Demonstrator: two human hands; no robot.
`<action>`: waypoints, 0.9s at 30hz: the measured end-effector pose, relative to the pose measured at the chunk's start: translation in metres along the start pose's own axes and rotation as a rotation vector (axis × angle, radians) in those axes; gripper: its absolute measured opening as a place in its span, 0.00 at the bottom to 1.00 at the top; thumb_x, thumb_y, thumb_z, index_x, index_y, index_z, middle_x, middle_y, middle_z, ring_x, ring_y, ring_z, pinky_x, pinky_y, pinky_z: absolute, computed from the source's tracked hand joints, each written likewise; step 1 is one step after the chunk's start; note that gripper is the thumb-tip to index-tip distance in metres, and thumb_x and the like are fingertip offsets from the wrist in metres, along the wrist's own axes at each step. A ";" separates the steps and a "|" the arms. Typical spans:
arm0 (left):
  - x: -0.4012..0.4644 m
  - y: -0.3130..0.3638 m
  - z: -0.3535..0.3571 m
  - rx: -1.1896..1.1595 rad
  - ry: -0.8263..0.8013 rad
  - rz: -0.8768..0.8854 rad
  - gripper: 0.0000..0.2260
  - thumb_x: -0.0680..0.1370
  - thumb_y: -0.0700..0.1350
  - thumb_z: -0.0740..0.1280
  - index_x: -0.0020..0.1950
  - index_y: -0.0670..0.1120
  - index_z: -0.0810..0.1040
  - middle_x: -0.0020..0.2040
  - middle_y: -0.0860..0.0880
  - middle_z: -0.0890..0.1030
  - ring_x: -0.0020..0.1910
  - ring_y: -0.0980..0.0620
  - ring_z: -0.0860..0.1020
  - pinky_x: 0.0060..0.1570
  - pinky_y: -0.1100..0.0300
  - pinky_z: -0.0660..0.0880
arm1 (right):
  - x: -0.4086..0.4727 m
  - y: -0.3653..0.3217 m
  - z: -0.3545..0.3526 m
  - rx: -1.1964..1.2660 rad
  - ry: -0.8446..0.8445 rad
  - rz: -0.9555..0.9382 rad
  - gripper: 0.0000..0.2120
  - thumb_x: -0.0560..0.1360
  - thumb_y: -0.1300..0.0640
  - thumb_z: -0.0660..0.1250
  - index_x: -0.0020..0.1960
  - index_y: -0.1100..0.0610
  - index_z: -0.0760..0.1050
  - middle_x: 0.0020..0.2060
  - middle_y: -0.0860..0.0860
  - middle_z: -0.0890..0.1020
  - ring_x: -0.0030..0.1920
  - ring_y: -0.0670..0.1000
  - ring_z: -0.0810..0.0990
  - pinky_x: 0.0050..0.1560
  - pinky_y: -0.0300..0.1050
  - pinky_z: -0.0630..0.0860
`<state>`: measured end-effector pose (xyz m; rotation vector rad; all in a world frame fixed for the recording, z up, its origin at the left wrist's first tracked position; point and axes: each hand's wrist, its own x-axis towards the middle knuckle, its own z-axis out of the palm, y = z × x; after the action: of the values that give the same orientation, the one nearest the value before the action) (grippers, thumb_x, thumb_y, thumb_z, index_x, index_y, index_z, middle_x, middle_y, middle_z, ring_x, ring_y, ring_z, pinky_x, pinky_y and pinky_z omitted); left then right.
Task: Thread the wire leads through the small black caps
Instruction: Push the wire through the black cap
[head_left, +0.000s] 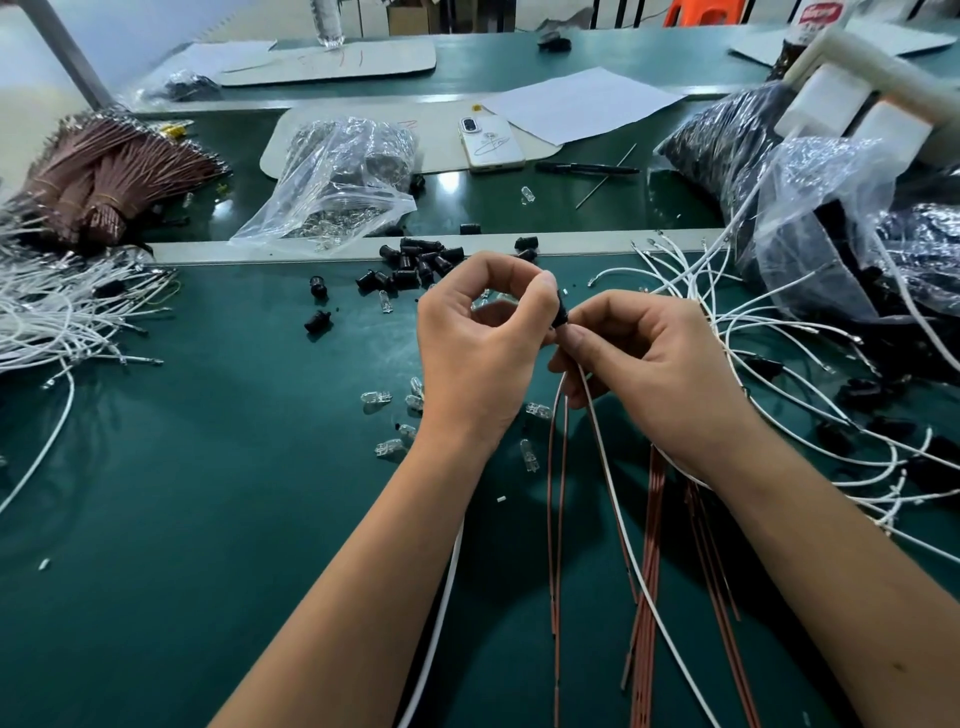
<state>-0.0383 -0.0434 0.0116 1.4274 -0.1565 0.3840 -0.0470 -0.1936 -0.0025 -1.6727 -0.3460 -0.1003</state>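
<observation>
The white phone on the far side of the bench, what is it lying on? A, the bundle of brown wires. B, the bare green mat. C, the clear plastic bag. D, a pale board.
D: the white phone lies camera-side up on the pale board, right of the clear plastic bag.

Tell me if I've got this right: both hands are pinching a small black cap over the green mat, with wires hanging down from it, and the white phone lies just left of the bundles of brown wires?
Not quite. In the head view the white phone lies far to the right of the brown wire bundles, beyond the clear plastic bag. The rest holds: the left hand and right hand pinch a black cap over the green mat, wires hanging below.
</observation>
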 end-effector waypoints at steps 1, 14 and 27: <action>0.000 0.000 0.000 0.010 0.004 0.006 0.07 0.75 0.36 0.70 0.38 0.45 0.79 0.33 0.53 0.80 0.29 0.53 0.78 0.33 0.61 0.77 | 0.000 0.000 0.000 0.008 -0.002 -0.001 0.03 0.81 0.63 0.70 0.49 0.62 0.82 0.37 0.58 0.85 0.33 0.54 0.84 0.35 0.46 0.82; 0.003 -0.002 -0.002 -0.035 -0.094 -0.066 0.04 0.73 0.40 0.76 0.45 0.43 0.83 0.39 0.50 0.82 0.37 0.52 0.80 0.40 0.52 0.80 | 0.001 -0.001 -0.003 0.039 0.023 0.028 0.05 0.81 0.61 0.70 0.49 0.62 0.82 0.37 0.56 0.86 0.34 0.53 0.83 0.37 0.46 0.81; 0.003 -0.002 -0.002 -0.048 -0.124 -0.108 0.04 0.72 0.42 0.77 0.41 0.47 0.82 0.37 0.51 0.82 0.34 0.53 0.79 0.39 0.57 0.77 | 0.001 -0.002 -0.002 0.043 0.027 0.018 0.08 0.79 0.54 0.71 0.48 0.60 0.82 0.37 0.54 0.86 0.37 0.50 0.83 0.40 0.47 0.83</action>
<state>-0.0350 -0.0414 0.0101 1.4061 -0.1867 0.2019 -0.0460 -0.1952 0.0003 -1.6305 -0.3105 -0.1015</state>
